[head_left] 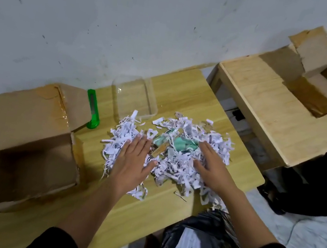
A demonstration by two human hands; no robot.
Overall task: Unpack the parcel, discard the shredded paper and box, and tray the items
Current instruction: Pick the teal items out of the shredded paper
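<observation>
A heap of white shredded paper (174, 168) lies on the wooden table (144, 213). My left hand (133, 162) rests flat on its left side, fingers straight. On the heap's right side lies my right hand (210, 165), fingers extended. Between the hands a green packet (182, 145) and a small tan item (159, 151) show through the shreds. The cardboard box (31, 152) lies on its side at the left, its open mouth toward me. A clear plastic tray (134, 97) stands behind the heap near the wall.
A green utility knife (93, 109) lies between the box and the tray. A black rubbish bag (201, 245) with shreds inside hangs at the table's near edge. Another open cardboard box (315, 77) sits on a second wooden table (267, 110) at the right.
</observation>
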